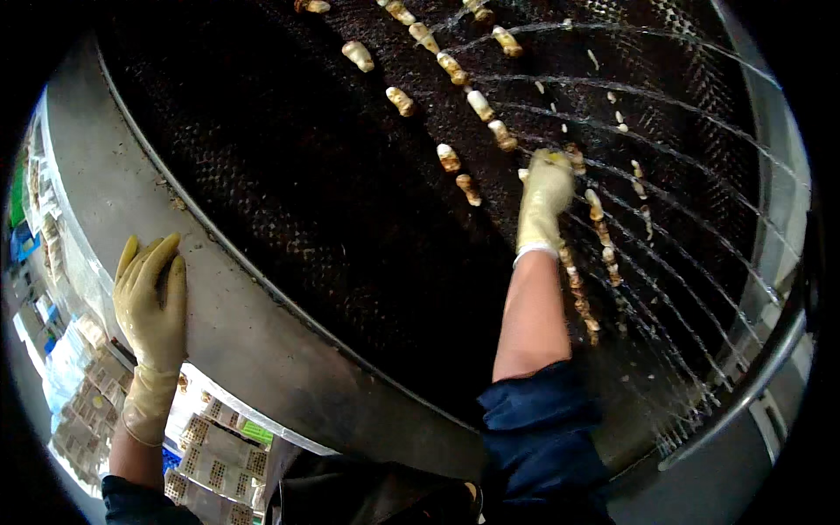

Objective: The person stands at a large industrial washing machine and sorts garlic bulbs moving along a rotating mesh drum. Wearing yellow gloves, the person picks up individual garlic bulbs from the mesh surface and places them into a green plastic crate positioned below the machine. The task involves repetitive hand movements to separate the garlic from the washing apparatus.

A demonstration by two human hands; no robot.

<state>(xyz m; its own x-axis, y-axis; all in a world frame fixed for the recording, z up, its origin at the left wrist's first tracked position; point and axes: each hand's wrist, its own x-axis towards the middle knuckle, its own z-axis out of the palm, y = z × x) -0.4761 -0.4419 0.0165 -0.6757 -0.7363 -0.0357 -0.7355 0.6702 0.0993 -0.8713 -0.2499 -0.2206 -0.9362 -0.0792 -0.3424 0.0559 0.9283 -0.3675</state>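
My right hand (pixel 547 187), in a pale rubber glove, reaches over the dark, textured inner surface (pixel 315 197) of a large round metal machine. Its fingers are bunched near a brown root piece (pixel 575 159); whether they grip anything is hidden. Whitish-brown root pieces (pixel 480 105) lie in rows around it, some in a line (pixel 579 295) below the wrist. My left hand (pixel 149 295), gloved too, rests on the wide metal rim (pixel 216 289) at the left, its fingers extended and holding nothing.
Thin water jets (pixel 663 170) spray from a curved metal pipe (pixel 741 394) at the right across the dark surface. Small white bits (pixel 620 118) lie among them. Beyond the rim, at lower left, stand stacked perforated crates (pixel 220 466).
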